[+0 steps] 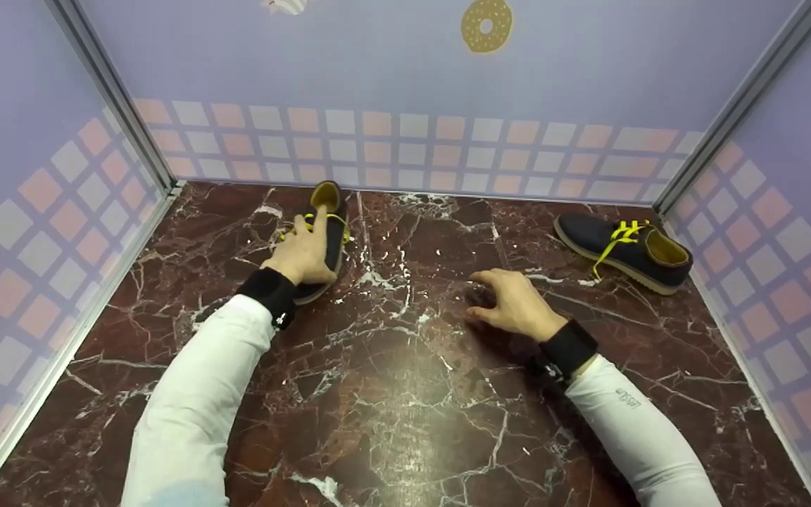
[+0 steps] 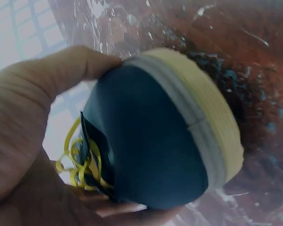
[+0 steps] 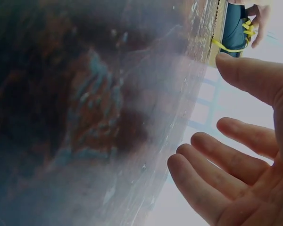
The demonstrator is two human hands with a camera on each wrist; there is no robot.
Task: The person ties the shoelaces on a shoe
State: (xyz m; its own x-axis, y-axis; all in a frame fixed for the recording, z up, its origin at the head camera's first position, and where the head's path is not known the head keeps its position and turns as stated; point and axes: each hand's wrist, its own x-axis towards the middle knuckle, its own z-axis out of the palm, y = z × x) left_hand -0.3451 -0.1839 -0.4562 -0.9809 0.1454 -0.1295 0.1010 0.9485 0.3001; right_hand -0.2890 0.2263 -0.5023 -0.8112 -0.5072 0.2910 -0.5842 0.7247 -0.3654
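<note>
My left hand [image 1: 298, 253] grips a dark navy shoe [image 1: 334, 248] with yellow laces, at the back left of the marbled surface. In the left wrist view the thumb lies on one side of the rounded toe [image 2: 151, 136] and the fingers curl along the other. The shoe's heel points to the back wall, and its yellow laces [image 2: 87, 165] hang loose. My right hand [image 1: 514, 303] hovers over the middle right with relaxed, slightly bent fingers, holding nothing. The matching shoe [image 1: 588, 236] rests at the back right, toe to the left, with a loose yellow lace trailing over its side.
A dark red marbled surface [image 1: 405, 366] with white veins lies under both hands. Lilac panels with pink and white squares enclose it at the back [image 1: 405, 77], left [image 1: 4, 176] and right. Metal corner posts [image 1: 736, 105] stand at the back corners. Small white flecks dot the middle.
</note>
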